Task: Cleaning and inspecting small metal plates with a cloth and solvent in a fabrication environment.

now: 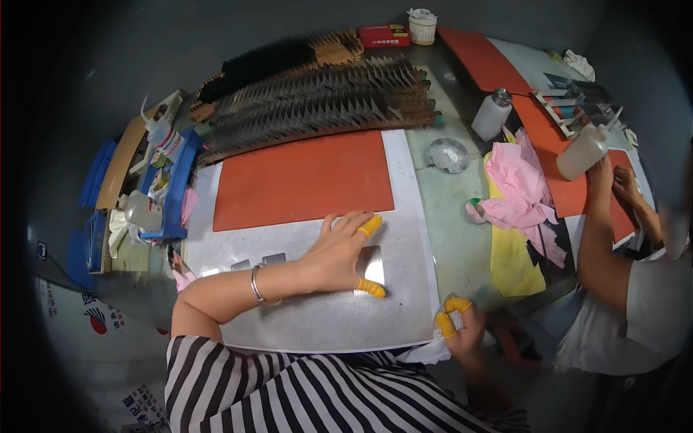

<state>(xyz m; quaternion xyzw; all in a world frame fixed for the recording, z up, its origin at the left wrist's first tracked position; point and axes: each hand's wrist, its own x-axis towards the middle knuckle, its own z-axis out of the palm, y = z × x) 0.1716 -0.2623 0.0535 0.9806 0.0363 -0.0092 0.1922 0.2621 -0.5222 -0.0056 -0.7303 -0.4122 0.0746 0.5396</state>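
Observation:
My left hand (pixel 336 254) reaches across the white sheet (pixel 303 321) with thumb and forefinger spread apart, yellow finger cots on both. Between those fingers lies a small shiny metal plate (pixel 373 264); the thumb is close to its near edge, and I cannot tell whether it touches. Two small grey plates (pixel 274 258) lie to the left, near my forearm. At the near right edge of the sheet, my right hand (pixel 467 330) is closed, yellow cots on its bent fingers. A white cloth (pixel 429 351) hangs beside it; what those fingers pinch is unclear.
An orange mat (pixel 307 180) lies ahead, below toothed racks (pixel 310 108). Left stands a blue tray (pixel 180 187) with bottles. To the right are a round metal lid (pixel 449 155), a pump bottle (pixel 492 114) and pink cloth (pixel 516 184). A co-worker's hands (pixel 613 180) work at far right.

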